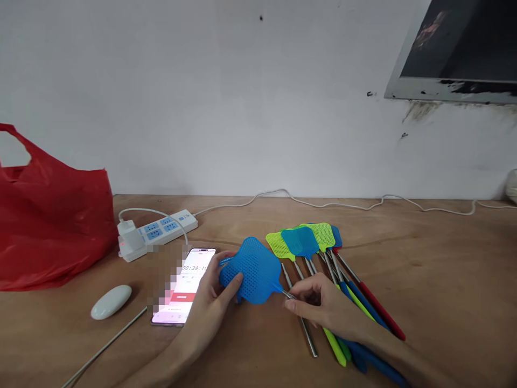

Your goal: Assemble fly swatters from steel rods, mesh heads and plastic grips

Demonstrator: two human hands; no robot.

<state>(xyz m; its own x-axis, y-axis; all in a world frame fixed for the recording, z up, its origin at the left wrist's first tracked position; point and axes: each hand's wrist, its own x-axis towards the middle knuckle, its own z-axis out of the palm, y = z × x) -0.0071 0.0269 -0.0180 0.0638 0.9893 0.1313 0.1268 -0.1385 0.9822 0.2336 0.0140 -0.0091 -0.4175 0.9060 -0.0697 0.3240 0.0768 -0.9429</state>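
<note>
Between my hands is a blue fly swatter head [258,272] with a perforated, rounded face. My left hand [218,288] grips its left edge, thumb on the front and fingers behind. There may be a second blue layer behind it, but I cannot tell. My right hand [317,302] pinches the silvery ribbed neck [288,295] at the head's lower right corner. A loose metal rod [307,337] lies just below that hand. Beyond it rests a pile of fly swatters [323,237] with yellow-green and blue heads; their handles are partly hidden by my right forearm.
A lit phone [189,285] showing a timer lies left of my left hand. Behind it sits a white power strip [161,229] with a plugged-in charger. A white oval object [111,302] and a red plastic bag [52,215] are at left. A cable [339,205] runs along the wall.
</note>
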